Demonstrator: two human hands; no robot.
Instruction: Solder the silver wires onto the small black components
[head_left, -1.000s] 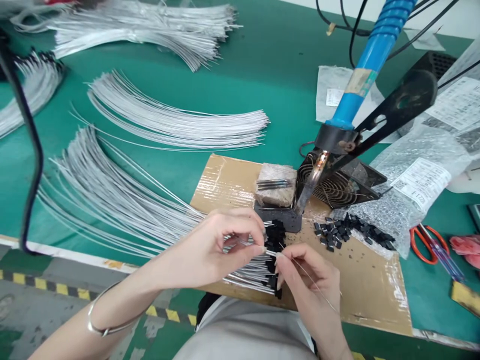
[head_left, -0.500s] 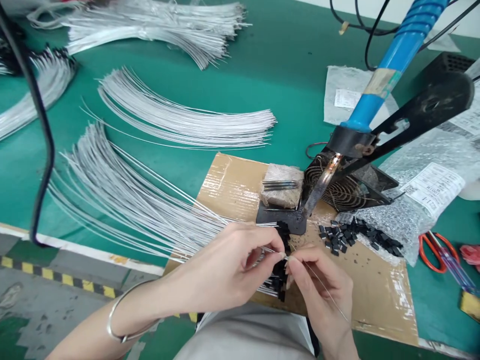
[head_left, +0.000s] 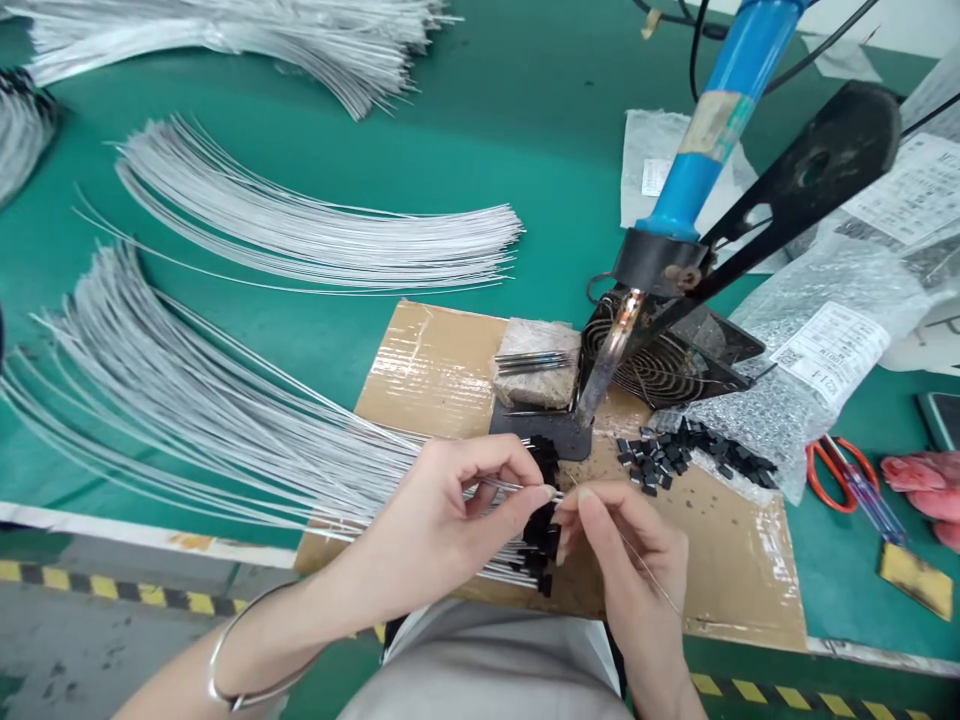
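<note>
My left hand is closed in a pinch on a light grey wire, close to its end. Fingertip to fingertip with it, my right hand pinches at the wire's tip. A thin metallic strand, which looks like solder wire, runs through the right fingers toward the wrist. What lies between the right fingertips is mostly hidden. Below both hands, a fanned bundle of grey wires ends in black connectors on a cardboard sheet.
A blue-handled soldering iron slants down on its stand beside a black fan. Left of its tip sits a block carrying metal rods. Loose black connector pieces, a plastic bag and red scissors lie rightward. Another wire bundle lies behind.
The whole view has shifted, so the bench things appear further left. Both hands keep their pinch, and their fingertips stay close together at the wire's end.
</note>
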